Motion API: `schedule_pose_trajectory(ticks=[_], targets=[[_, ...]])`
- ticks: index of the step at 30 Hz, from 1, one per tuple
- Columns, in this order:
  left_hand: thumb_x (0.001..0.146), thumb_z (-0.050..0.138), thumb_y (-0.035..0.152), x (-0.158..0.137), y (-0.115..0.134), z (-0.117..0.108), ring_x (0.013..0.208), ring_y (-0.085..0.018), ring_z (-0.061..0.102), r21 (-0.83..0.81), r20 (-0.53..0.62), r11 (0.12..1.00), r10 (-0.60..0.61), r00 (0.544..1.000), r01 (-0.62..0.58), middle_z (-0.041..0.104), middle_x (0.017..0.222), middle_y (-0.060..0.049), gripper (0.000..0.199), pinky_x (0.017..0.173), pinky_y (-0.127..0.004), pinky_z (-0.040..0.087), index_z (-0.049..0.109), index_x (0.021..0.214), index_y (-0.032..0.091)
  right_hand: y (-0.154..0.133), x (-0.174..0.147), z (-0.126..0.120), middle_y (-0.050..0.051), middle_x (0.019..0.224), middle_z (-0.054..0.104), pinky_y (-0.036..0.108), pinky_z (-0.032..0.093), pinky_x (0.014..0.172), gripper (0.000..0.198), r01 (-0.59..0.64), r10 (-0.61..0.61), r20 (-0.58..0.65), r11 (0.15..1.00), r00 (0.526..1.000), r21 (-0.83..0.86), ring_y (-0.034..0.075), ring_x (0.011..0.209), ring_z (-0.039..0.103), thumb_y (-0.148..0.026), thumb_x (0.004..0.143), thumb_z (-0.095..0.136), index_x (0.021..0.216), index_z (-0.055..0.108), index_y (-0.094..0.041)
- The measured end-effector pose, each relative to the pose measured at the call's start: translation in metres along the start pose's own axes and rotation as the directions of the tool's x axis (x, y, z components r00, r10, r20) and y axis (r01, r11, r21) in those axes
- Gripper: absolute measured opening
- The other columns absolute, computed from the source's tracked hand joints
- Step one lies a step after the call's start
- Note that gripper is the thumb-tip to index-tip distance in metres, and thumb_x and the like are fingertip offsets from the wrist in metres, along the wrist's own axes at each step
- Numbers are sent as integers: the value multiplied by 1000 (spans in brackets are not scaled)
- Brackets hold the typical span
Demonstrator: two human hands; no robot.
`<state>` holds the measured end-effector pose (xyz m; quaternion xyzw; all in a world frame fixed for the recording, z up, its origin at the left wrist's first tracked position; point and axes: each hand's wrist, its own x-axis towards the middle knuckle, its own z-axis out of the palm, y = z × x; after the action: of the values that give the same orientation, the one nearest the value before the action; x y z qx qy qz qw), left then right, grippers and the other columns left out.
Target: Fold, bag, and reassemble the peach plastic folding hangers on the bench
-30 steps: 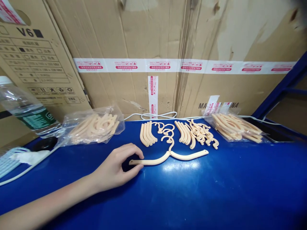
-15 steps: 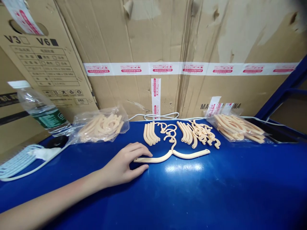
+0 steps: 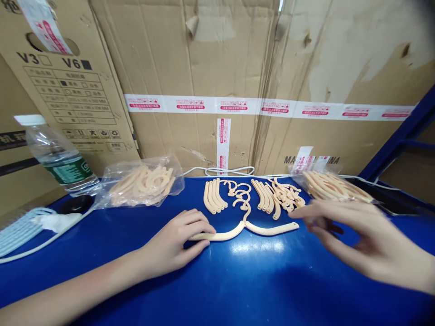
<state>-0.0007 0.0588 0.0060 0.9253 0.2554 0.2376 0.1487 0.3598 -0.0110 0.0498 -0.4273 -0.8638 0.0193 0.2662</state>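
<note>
A beige plastic clothes hanger [image 3: 228, 234], made of two curved arms joined under a hook, lies flat on the blue table. My left hand [image 3: 185, 237] is closed around the outer end of its left arm, fingers over the top and thumb along the near side. Slightly blurred, my right hand [image 3: 360, 235] is open above the table, just right of the hanger's other arm [image 3: 272, 230], thumb and fingers apart with nothing between them. Behind the hanger lie loose curved arms [image 3: 214, 196], several hooks [image 3: 244, 195], more arms [image 3: 263, 197] and a heap of small hook parts [image 3: 287, 194].
Clear bags of beige parts lie at left [image 3: 141, 183] and right [image 3: 336, 186], the right one partly behind my hand. A water bottle [image 3: 64, 158] and a light-blue coiled thing [image 3: 23, 231] are at left. A white cable [image 3: 231, 170] runs along cardboard boxes [image 3: 190, 140] at the back.
My right hand has come into view from the right, near the hanger's right end. My left thumb has drawn closer to the hanger's left arm. The view has tilted slightly.
</note>
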Motion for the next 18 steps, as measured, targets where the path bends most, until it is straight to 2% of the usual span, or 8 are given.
schedule_pose_trajectory(ticks=[2, 4, 5, 7, 10, 14, 18], targets=[[93, 50, 12, 1, -1, 0, 89, -18, 57, -3, -1, 1000, 7, 1000, -7, 65, 96, -3, 19, 82, -34, 43, 61, 105, 20, 13, 17, 6, 7, 101, 65, 29, 53, 62, 27, 5, -3, 174, 1000, 985, -6, 18, 74, 63, -26, 95, 53, 120, 61, -25], [94, 48, 12, 2, -3, 0, 89, -18, 56, -13, -3, 1000, 21, 1000, -21, 64, 95, -4, 18, 80, -33, 44, 61, 105, 20, 24, 23, 14, 8, 114, 62, 33, 53, 77, 25, 5, -3, 298, 1000, 955, -7, 22, 93, 64, -26, 93, 57, 118, 61, -25], [95, 48, 11, 2, -4, 0, 89, -18, 56, -25, -7, 999, 31, 1000, -31, 64, 96, -4, 18, 80, -32, 44, 61, 105, 19, 27, 22, 18, 8, 113, 62, 34, 52, 80, 20, -2, 0, 340, 1000, 940, 4, 23, 96, 63, -26, 95, 56, 114, 62, -25], [96, 46, 10, 2, -3, -1, 89, -17, 56, -57, -12, 998, 40, 999, -40, 63, 97, -6, 19, 79, -30, 45, 60, 106, 19, 29, 17, 24, 7, 101, 63, 32, 51, 73, 17, -22, 7, 396, 999, 918, 34, 20, 87, 64, -24, 99, 46, 101, 63, -22], [95, 46, 9, 2, 3, -6, 87, -16, 56, -109, 57, 993, 42, 997, -36, 61, 96, -5, 20, 76, -27, 46, 60, 105, 18, 24, 12, 24, 5, 87, 61, 29, 47, 65, 28, -27, -9, 417, 996, 909, 80, 17, 76, 61, -21, 102, 37, 89, 61, -21], [93, 46, 8, 3, 12, -13, 81, -16, 55, -120, 188, 992, 55, 981, -32, 61, 89, -5, 18, 71, -27, 45, 60, 98, 18, 22, 12, 20, 4, 93, 60, 27, 47, 69, 24, -63, -12, 451, 987, 892, 151, 16, 79, 62, -21, 101, 42, 93, 64, -23], [95, 45, 11, 4, 5, -10, 81, -16, 56, -49, 110, 999, 6, 994, -1, 61, 91, -6, 19, 72, -27, 46, 62, 100, 18, 31, 12, 31, 5, 93, 61, 28, 49, 68, 20, -81, 38, 331, 990, 943, 116, 17, 78, 62, -26, 100, 46, 94, 65, -22]])
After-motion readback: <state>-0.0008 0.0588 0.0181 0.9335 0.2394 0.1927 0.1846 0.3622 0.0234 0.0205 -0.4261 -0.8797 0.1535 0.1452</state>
